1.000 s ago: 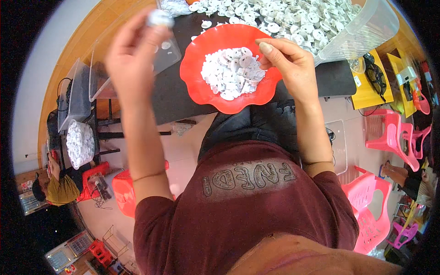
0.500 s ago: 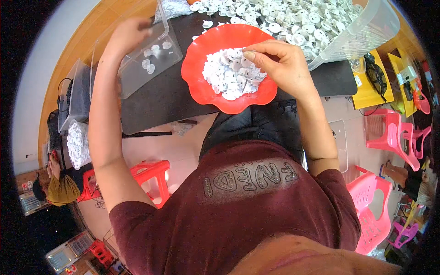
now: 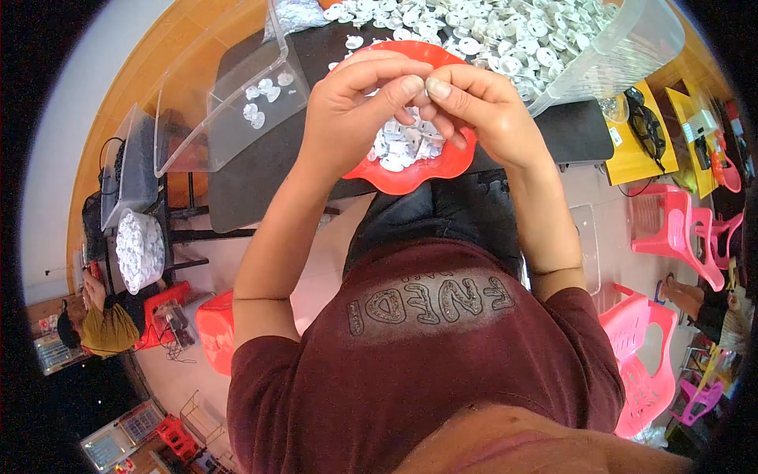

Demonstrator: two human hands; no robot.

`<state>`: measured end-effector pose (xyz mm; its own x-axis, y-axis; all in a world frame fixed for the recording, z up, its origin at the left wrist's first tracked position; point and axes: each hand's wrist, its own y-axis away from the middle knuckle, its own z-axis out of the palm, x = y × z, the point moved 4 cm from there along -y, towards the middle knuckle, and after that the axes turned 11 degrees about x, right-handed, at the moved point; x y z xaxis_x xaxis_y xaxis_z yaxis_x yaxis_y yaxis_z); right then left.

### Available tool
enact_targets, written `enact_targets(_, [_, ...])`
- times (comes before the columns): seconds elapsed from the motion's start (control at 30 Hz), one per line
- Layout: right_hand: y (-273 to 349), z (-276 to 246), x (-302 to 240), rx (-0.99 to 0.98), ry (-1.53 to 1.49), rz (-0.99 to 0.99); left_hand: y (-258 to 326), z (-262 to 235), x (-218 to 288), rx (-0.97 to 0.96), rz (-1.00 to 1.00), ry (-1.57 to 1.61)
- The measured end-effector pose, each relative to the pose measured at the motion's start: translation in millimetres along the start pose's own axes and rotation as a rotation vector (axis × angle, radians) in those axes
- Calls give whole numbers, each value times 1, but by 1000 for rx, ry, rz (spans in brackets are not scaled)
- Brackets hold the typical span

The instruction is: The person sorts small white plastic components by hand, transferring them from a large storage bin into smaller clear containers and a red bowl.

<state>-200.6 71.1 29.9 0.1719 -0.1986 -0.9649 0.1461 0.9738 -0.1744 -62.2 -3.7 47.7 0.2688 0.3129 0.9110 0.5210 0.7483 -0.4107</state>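
Note:
My left hand (image 3: 355, 110) and my right hand (image 3: 478, 103) meet above a red scalloped bowl (image 3: 450, 162) that holds a heap of small white plastic pieces (image 3: 399, 146). The fingertips of both hands pinch together on one small white piece, mostly hidden between the fingers. The bowl rests at the near edge of a dark table (image 3: 253, 178), above my lap.
A clear plastic bin (image 3: 237, 103) with a few white pieces lies tilted to the left. A large clear tub (image 3: 600, 55) full of white pieces sits at the back right. Pink plastic chairs (image 3: 679, 229) stand on the right, a red stool (image 3: 213, 328) and another person (image 3: 103, 324) on the left.
My left hand came back from the clear bin on the left to the bowl. Both hands now meet over it, pinching a piece.

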Motion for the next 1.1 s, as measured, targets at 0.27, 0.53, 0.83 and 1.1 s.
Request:
enact_targets(0.27, [-3, 8, -9, 20, -90, -33, -14, 1, 1, -27, 65, 26])
enact_targets(0.53, [-13, -7, -3, 68, -247, -11, -16, 5, 6, 48, 170, -46])
enact_targets(0.83, [-11, -8, 2, 167, -131, -36, -12, 5, 14, 201, 695, -578])
enact_targets(1.1, [-18, -14, 20, 48, -497, 152, -18, 4, -2, 140, 438, -309])
